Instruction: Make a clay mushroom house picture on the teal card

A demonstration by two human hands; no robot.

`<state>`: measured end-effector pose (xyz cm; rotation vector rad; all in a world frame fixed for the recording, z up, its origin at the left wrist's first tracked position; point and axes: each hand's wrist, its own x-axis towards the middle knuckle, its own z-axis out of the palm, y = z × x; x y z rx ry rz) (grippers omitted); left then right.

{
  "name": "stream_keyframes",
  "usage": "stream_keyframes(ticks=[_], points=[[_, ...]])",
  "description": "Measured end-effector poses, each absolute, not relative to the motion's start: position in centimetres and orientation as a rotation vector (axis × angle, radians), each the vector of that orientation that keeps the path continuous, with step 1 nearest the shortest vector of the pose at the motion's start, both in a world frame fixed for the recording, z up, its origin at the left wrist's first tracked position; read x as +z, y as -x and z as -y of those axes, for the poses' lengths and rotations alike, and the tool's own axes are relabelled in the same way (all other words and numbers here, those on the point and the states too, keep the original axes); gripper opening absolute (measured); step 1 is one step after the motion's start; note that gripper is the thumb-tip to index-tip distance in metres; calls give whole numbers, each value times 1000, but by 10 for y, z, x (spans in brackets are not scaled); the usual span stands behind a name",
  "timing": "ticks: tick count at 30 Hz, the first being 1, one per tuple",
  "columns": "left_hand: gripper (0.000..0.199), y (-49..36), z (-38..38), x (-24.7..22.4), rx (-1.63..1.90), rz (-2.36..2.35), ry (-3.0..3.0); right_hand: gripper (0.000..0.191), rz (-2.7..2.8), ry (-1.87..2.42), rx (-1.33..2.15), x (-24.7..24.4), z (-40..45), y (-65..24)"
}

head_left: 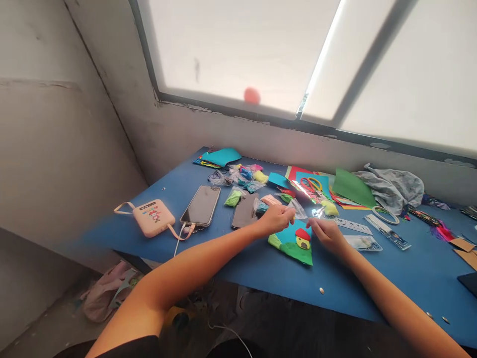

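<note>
A light-blue sheet with a clay picture lies on the table between and below my hands. It has green ground along its lower part and a small yellow house with a red roof. Above its top edge, my left hand is closed, the fingers curled in a pinch; what they hold is too small to name. My right hand is at the sheet's right side, thumb and finger pressed together, and anything between them cannot be made out. Clear plastic bags of coloured clay lie just beyond my left hand.
Two phones, one nearer and one partly behind my left hand, lie left of the picture, with a pink power bank. Scissors, coloured papers, a roll of tape and a grey cloth are farther back.
</note>
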<state>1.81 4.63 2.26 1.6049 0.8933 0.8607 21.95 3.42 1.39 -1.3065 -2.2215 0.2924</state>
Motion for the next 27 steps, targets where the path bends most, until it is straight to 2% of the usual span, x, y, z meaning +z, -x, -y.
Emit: stream_keyframes(ticks=[5,11,22,27], points=[[32,-21,-45,20,903,-927,-1687,73,2240,1304,270,16,-29,-220],[23,-24,-27,17,790,-946,-1714,70,2202,1290,275,15,-25,-221],[30,-20,-15,16,710,-1080,-1825,61,1995,1261,469,-12,-17,-233],[20,-27,-10,9,684,-1066,-2085,58,2067,1044,451,-19,4,-225]])
